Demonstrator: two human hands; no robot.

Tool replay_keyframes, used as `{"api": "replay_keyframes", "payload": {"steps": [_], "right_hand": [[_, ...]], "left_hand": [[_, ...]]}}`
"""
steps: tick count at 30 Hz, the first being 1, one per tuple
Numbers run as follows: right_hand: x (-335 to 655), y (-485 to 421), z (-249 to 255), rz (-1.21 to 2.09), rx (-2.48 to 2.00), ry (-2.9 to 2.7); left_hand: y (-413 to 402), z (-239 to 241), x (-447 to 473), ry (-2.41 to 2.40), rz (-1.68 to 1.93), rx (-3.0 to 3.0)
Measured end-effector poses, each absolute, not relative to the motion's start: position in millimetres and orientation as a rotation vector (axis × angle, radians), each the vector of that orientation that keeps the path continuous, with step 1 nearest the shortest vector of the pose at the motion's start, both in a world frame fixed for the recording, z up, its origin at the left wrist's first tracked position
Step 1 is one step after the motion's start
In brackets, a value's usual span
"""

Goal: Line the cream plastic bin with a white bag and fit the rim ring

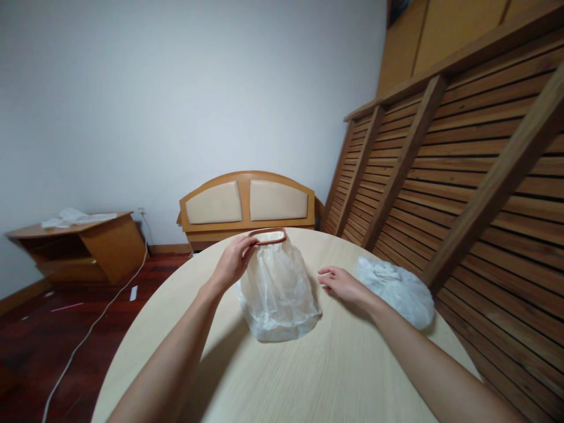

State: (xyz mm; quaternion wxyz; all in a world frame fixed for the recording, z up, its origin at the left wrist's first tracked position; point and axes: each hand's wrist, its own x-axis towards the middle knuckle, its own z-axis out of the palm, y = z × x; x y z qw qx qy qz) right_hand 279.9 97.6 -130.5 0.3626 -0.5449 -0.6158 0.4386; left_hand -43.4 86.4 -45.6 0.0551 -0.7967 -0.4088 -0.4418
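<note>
A translucent white bag [282, 294] with a brown oval rim [275, 236] stands on the round wooden table [317, 376]. My left hand [235, 258] pinches the rim at its left side, holding the bag's mouth up. To the right of the bag, my right hand [343, 283] hovers with loosely curled fingers apart and nothing in them; a small gap separates it from the bag. Beyond my right wrist lies a bulging clear plastic bag [396, 291] with whitish contents that I cannot make out.
Slatted wooden panels [440, 176] lean along the right. Behind the table stands a padded headboard [247, 202]. A low wooden cabinet [106, 249] with white sheets [73, 217] on top is at the left. A white cable [94, 323] runs across the dark red floor.
</note>
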Motion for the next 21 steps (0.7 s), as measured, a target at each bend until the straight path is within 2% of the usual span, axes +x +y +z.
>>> {"api": "replay_keyframes", "payload": {"steps": [10,17,21], "right_hand": [[265.8,92.0,-98.7,0.551,-1.145,-1.700],[249.6,97.6,-57.2,0.500,-0.895,-2.023],[242.4,109.3,-46.4,0.518,-0.856,-2.252]], "left_hand": [[67.8,-37.8,-29.3,-0.996,-1.140,-2.762],[43.3,-13.5,-19.6,-0.975,-0.858,-2.957],[37.5,-9.3,-19.1,-0.966,-0.814,-3.048]]}}
